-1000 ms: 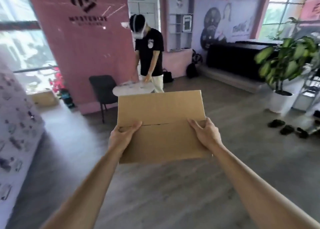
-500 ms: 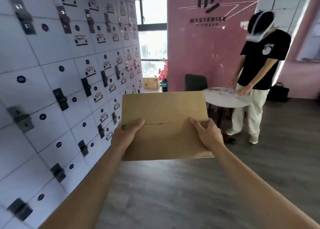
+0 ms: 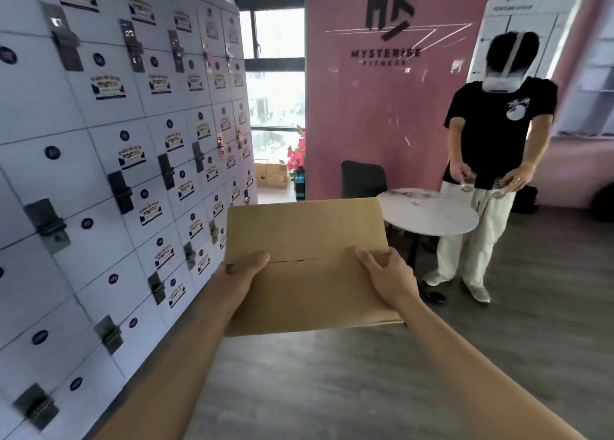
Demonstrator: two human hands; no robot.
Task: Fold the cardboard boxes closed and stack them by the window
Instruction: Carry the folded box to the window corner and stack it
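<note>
head view: your left hand (image 3: 241, 275) and right hand (image 3: 387, 275) reach forward, each gripping a side of the flat-topped brown cardboard box (image 3: 307, 237). thumbs rest by its closed centre seam.

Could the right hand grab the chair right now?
Probably not. The right hand is busy holding the box with the left hand, and the chair stands far off by the pink wall, with the box and round table between.

one held cardboard box (image 3: 309, 263), two hands (image 3: 241, 278), one round table (image 3: 428, 212), one chair (image 3: 363, 178)
</note>
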